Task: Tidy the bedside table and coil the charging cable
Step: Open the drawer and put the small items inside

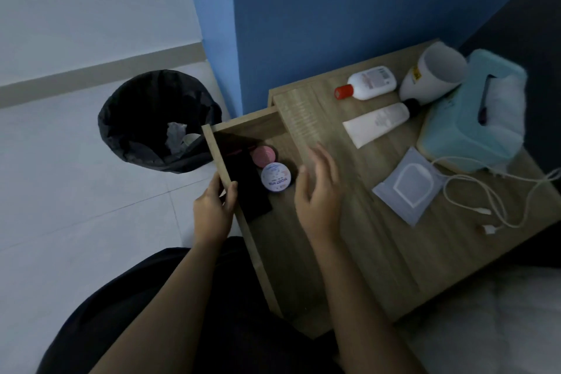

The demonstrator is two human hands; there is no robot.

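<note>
The wooden bedside table [379, 237] has its drawer [243, 130] pulled out to the left. My left hand [212, 209] grips the drawer's front panel. My right hand [318, 191] hovers with relaxed fingers over the drawer's inner edge, holding nothing. Inside the drawer lie a pink round tin [263, 155], a white round tin [275, 181] and a dark flat item [249, 188]. A white charging cable [473, 194] sprawls loose at the table's right, its plugs near the front edge.
On the tabletop lie a red-capped white bottle [368, 83], a white tube [376, 124], a tipped white cup [434, 76], a teal tissue box [467, 118] and a grey sachet [408, 185]. A black-lined bin [151, 118] stands on the floor to the left.
</note>
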